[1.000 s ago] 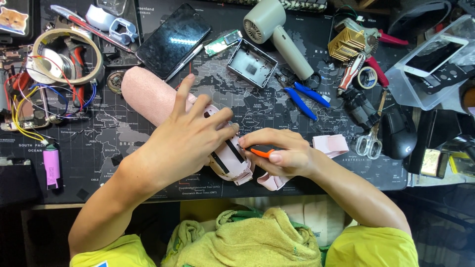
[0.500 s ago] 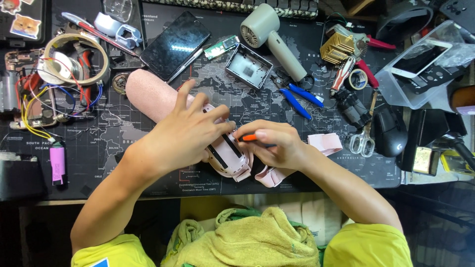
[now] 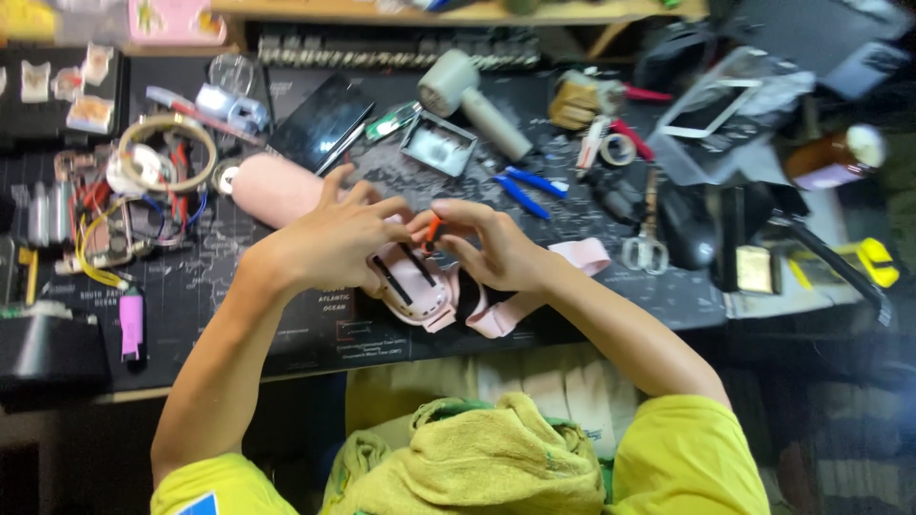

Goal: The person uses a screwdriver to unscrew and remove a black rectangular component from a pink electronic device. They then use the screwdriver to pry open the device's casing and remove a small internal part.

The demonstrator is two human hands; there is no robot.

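The person is working over a pink device (image 3: 412,282) lying near the front edge of the dark map-printed desk mat (image 3: 286,315), with both hands meeting on top of it. The left hand (image 3: 334,238) is lying over the device's upper left part, fingers spread and pressing down on it, thumb tip reaching toward the other hand. The right hand (image 3: 491,250) is pinching a small orange-handled tool (image 3: 432,229), probably a precision screwdriver, though the blur is making that hard to confirm; its tip is pointing down at the device's pale face. A pink strap (image 3: 582,254) is trailing out to the right of the device from under the right wrist, and a pink cylindrical piece (image 3: 272,187) is sticking out to the device's upper left behind the left hand. Beyond the device, blue-handled pliers (image 3: 530,186) and a grey handheld blower (image 3: 472,110) are lying on the mat; scissors (image 3: 647,243) are resting well to the device's right.
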